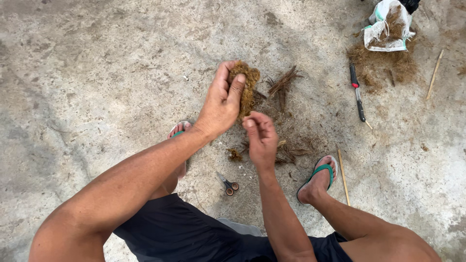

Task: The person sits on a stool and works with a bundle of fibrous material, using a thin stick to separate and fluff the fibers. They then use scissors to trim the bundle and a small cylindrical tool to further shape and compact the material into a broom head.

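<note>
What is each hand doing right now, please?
Left hand: closed around a brown fibre clump.
Right hand: fingers curled just below the clump; a grip cannot be told.

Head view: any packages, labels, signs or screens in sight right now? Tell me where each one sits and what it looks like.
Woven plastic sack: top right on the concrete floor, crumpled and open, white with green edging, brown fibre showing inside and spilled below it.
No labels, signs or screens visible.
</note>
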